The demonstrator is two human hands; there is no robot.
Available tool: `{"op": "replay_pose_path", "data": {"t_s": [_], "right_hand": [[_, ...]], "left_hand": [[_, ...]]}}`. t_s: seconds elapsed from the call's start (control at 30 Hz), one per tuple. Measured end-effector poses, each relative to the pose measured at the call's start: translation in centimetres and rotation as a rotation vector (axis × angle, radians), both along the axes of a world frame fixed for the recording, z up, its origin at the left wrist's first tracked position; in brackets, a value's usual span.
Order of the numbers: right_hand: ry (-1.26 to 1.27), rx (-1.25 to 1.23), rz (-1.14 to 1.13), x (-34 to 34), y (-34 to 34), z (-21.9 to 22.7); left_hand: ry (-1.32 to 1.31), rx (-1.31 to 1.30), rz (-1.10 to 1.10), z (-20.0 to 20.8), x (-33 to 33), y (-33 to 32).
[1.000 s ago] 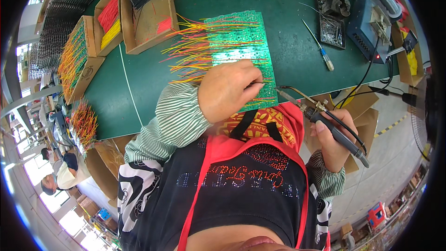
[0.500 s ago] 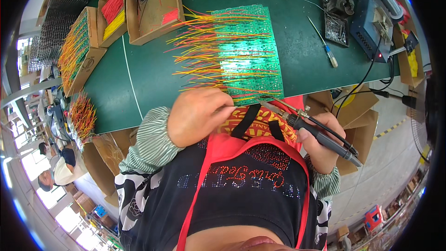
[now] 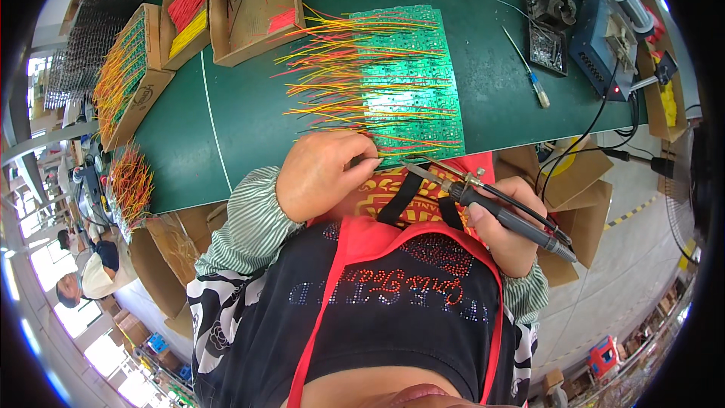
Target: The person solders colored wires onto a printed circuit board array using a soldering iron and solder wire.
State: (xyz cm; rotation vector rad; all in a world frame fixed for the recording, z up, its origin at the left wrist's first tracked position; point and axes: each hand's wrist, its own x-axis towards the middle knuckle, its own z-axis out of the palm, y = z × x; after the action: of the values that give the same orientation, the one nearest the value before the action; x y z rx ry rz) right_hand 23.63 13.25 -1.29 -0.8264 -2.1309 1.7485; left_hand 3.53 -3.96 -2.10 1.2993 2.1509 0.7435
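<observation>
A green circuit board panel (image 3: pixel 419 68) lies near the table's front edge. Rows of red and yellow wires (image 3: pixel 325 64) are spread across it and stick out past its left side. My left hand (image 3: pixel 321 174) is closed in a pinch at the panel's front left corner, and a thin wire end shows at its fingertips. My right hand (image 3: pixel 506 227) grips a soldering iron (image 3: pixel 513 223) with a feed tube and a metal guide along it. The iron's tip points left at the panel's front edge, close to the left fingertips. Whether it touches is too small to tell.
Cardboard trays (image 3: pixel 249 38) with cut wires stand at the back left, beside a box of wired boards (image 3: pixel 124 91). A screwdriver (image 3: pixel 538 89) lies right of the panel. Behind it stand a blue soldering unit (image 3: pixel 600 49) and a black parts tray (image 3: pixel 547 49); cables hang at the right.
The iron's tip has moved left along the panel's front edge, with my right hand following. My left hand has shifted slightly, still pinching. The view has tilted a little.
</observation>
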Motion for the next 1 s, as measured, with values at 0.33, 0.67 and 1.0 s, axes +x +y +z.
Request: {"op": "replay_pose_path", "data": {"t_s": [0.33,0.67,1.0], "right_hand": [[0.066,-0.066,0.108,-0.5,0.0,-1.3],[0.006,-0.093,-0.003,-0.7,-0.2,-0.7],[-0.032,-0.054,-0.052,0.7,0.3,-0.2]], "left_hand": [[0.009,-0.010,-0.019,0.1,-0.4,0.2],[0.007,-0.009,-0.039,0.0,-0.6,0.3],[0.322,0.187,-0.021,1.1,-0.8,0.0]]}}
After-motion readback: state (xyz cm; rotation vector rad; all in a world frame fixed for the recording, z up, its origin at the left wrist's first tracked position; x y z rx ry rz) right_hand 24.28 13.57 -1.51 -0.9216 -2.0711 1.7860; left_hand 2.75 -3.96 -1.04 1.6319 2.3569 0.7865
